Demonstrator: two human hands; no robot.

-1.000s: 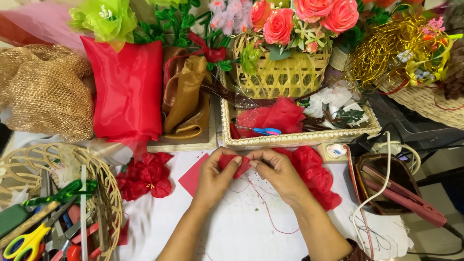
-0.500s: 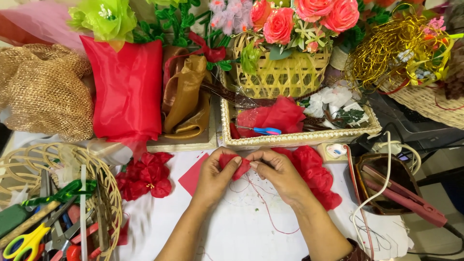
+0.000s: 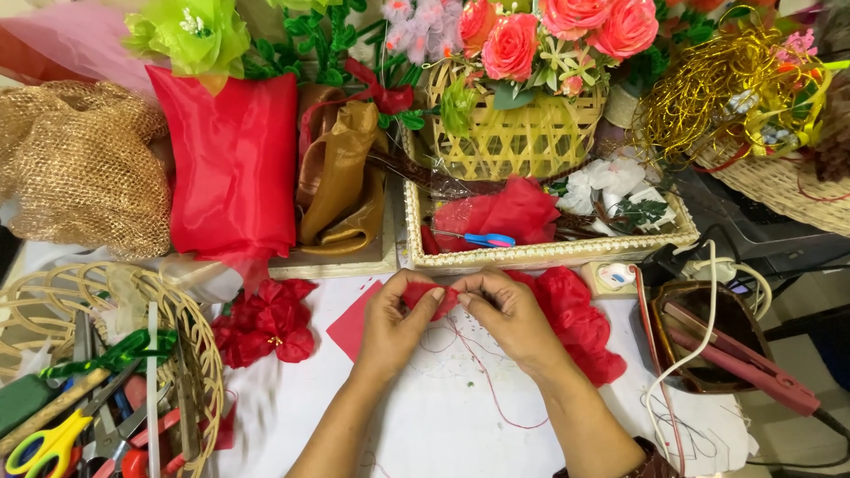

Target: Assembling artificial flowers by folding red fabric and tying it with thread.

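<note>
Red petal is pinched in your left hand and right hand. Thread, probably loose, could snag and tear it.

White table bears red fabric flower, woven tray, tool basket.

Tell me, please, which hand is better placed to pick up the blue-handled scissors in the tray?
Probably the right hand: the blue-handled scissors lie straight beyond it, while the left hand pinches the red fabric piece.

White tabletop, crowded with craft materials, bright even light, dark floor
</note>
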